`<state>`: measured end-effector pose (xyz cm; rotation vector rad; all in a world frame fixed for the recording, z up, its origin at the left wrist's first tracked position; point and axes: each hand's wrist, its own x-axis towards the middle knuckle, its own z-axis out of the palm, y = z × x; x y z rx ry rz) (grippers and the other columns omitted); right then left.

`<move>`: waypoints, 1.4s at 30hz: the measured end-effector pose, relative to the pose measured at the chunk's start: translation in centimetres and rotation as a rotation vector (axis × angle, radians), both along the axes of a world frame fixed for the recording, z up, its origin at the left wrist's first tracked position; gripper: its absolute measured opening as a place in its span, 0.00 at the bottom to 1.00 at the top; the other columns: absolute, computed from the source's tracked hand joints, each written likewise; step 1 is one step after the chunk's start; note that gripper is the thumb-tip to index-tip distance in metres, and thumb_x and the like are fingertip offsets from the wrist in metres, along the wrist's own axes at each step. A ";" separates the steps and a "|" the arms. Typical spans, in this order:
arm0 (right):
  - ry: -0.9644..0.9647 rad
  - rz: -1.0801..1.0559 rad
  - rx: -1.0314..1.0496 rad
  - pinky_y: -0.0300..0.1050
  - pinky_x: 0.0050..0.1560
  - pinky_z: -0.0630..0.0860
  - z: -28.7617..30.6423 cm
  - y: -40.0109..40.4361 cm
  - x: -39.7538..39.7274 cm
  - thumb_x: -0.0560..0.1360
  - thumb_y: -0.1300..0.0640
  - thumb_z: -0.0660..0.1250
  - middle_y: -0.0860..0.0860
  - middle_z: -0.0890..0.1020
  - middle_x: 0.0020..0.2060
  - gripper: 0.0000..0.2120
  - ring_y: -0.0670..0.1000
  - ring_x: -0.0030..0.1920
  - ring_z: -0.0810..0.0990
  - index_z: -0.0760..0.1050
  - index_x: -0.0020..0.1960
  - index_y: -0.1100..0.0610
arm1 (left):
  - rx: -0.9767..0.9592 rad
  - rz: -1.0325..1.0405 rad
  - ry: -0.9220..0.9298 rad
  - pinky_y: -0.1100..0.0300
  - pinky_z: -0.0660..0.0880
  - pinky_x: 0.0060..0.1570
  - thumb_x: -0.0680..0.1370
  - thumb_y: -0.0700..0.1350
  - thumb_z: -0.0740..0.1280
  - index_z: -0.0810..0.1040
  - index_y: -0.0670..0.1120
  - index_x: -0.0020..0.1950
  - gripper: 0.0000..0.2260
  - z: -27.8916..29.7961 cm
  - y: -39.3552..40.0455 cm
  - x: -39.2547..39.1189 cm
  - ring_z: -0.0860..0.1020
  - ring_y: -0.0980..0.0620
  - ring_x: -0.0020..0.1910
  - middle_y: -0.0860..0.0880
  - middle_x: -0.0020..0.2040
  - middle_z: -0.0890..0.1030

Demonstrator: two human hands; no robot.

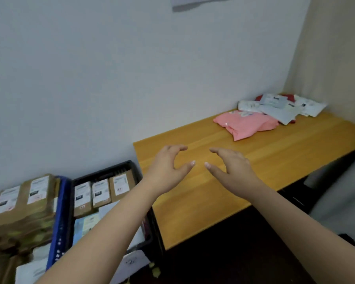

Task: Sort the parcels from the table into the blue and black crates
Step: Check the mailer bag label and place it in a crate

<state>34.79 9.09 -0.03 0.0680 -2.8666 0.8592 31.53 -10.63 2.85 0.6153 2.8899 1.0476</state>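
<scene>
My left hand [168, 165] and my right hand [230, 167] hover side by side over the near left part of the wooden table [213, 201], fingers loosely curved, holding nothing. A pink parcel [248, 125] lies further along the table. Behind it, in the far corner, sits a heap of white and grey mailer bags [281, 108] over something red. On the floor to the left, the black crate [111, 171] holds brown boxes with labels and flat packets. The blue crate [59, 222] beside it carries stacked brown boxes [23, 203].
A white wall runs behind the table and crates, with a beige wall at the right. A grey shape [340, 181] stands at the table's right end. The floor under the table is dark. A white packet [131, 263] lies on the floor by the black crate.
</scene>
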 end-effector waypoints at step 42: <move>-0.137 -0.242 -0.022 0.58 0.63 0.71 -0.3 51.6 -33.7 0.78 0.41 0.62 0.52 0.72 0.69 0.28 0.55 0.67 0.70 0.64 0.73 0.52 | -0.045 -0.227 -0.031 0.64 0.63 0.60 0.78 0.52 0.67 0.68 0.49 0.72 0.24 -0.5 50.0 -36.7 0.69 0.51 0.67 0.48 0.69 0.71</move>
